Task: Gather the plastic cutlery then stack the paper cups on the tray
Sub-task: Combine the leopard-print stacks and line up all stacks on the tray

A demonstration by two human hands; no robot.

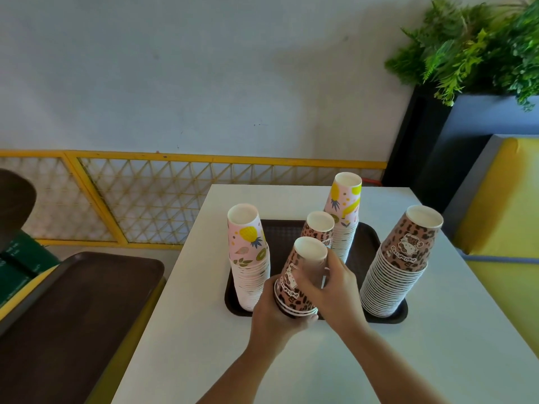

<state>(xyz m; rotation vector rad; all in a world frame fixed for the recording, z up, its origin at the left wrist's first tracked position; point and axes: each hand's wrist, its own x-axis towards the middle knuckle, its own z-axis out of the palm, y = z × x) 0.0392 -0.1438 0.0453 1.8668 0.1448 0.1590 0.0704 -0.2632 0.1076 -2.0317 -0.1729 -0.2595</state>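
**Two hands on a small pile of cups**

Some things are hard to see. The tray (pixel 367 243) is mostly covered by cups, so only its dark rim and a few bare bits show. The leopard pile at the back (pixel 318 228) is partly hidden behind the cups being held. How many cups are in each tall pile cannot be counted, because the rims are too thin and close together. Both arms are cut off at the bottom edge. A second brown tray (pixel 73 316) on the left is cut off too.

There are five piles of upside-down cups. Two are pink with fruit pictures: one at the left (pixel 248 258) and one at the back (pixel 345 211). Three have leopard spots: the back one, a tall one at the right (pixel 399 263), and a short pile (pixel 300 275) at the front edge of the tray. All sit on or over the tray, on a white table (pixel 204 345).

The left hand (pixel 274 316) reaches in from below and its fingers curl around the bottom of the short pile. The right hand (pixel 335 287) comes over from the right and its fingers wrap around the top cup of that pile. Green plants (pixel 472 45) stand in the far right corner.
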